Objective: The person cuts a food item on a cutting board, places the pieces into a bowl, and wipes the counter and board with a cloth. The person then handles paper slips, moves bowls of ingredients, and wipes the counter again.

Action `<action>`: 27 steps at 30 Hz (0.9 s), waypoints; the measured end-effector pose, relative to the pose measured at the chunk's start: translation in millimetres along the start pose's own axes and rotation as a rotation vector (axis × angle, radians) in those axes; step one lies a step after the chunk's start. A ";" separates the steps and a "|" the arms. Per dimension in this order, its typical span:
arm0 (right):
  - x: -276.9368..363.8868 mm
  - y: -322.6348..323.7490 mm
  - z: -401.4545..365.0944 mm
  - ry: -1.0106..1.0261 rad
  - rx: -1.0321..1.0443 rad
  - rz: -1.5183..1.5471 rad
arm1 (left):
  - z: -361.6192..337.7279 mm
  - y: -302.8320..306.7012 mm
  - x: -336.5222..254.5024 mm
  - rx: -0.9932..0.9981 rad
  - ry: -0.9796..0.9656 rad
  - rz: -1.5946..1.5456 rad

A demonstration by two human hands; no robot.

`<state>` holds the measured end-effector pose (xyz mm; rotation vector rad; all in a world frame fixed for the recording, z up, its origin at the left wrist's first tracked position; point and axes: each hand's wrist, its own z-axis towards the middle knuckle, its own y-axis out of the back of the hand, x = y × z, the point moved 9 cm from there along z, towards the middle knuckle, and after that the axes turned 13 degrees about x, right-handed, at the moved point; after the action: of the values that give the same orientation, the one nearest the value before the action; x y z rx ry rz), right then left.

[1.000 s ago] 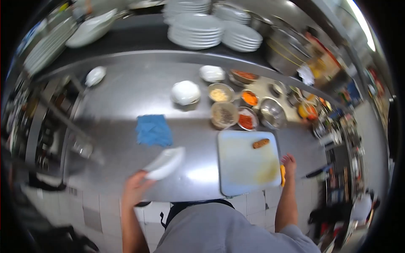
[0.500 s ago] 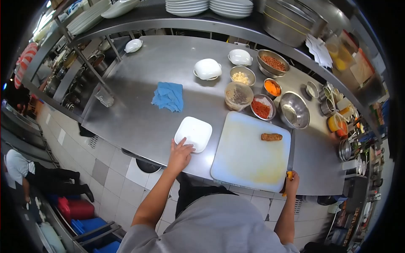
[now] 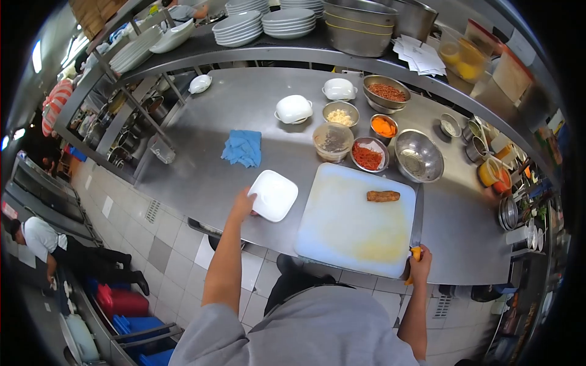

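At the left rim of a square white dish (image 3: 274, 196), my left hand (image 3: 243, 204) is closed, with some of its fingers hidden below the edge. The dish has nothing in it. My right hand (image 3: 420, 265) wraps round the yellow handle of a knife (image 3: 417, 226), whose blade lies along the right edge of the white cutting board (image 3: 348, 235). A browned, roll-shaped piece of food (image 3: 383, 196) rests on the board's upper right part.
Behind the board stand a tub (image 3: 332, 144), a bowl of red shreds (image 3: 368, 155), a steel bowl (image 3: 419, 157) and several other bowls. A blue cloth (image 3: 242, 148) lies left. Plates (image 3: 237, 29) fill the overhead shelf (image 3: 201, 55). Another person (image 3: 46, 238) bends at far left.
My left hand has gone from fingertips inside the white dish to a grip on its left rim. The dish is turned slightly. My right hand stays on the knife; the view has shifted.
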<state>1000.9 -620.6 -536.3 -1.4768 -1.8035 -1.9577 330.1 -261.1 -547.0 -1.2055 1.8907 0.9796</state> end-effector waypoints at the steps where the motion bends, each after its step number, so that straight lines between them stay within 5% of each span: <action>1: -0.6 1.2 0.1 0.000 -0.002 0.004 | -15.0 10.3 -39.5 -0.164 -0.362 0.315; 2: -0.9 2.3 0.7 -0.004 -0.005 0.008 | -43.1 5.8 -71.6 -0.330 -0.726 0.630; 5: 0.1 -0.4 5.8 0.020 -0.004 0.001 | -160.2 -9.0 -142.4 -0.427 -0.934 0.768; 10: 1.7 -2.2 3.4 -0.003 -0.024 -0.006 | -198.7 33.9 -166.0 -0.472 -1.076 0.653; 14: -0.3 -4.7 4.1 -0.012 -0.098 -0.107 | -121.8 51.0 -137.4 -0.548 -0.971 0.495; 16: 0.2 -1.8 7.0 -0.012 -0.095 -0.088 | -39.6 65.7 -64.7 -0.461 -0.621 0.237; 17: -1.5 -3.4 5.0 -0.017 -0.081 -0.060 | -38.8 63.2 -62.6 -0.459 -0.616 0.234; 19: -13.3 -9.9 1.3 -0.079 0.025 0.082 | -1.6 37.3 -20.1 -0.121 -0.231 -0.176; 25: -3.5 -10.5 -61.1 -0.232 0.126 0.317 | 23.5 36.1 -2.1 -0.070 -0.181 -0.067; 27: -3.5 -10.4 -94.2 -0.246 0.153 0.385 | 15.2 40.9 -32.6 -0.362 -0.591 0.474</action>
<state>942.9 -695.4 -530.1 -1.9074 -1.5559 -1.4790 305.4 -222.7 -517.4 -0.5372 1.5690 1.7667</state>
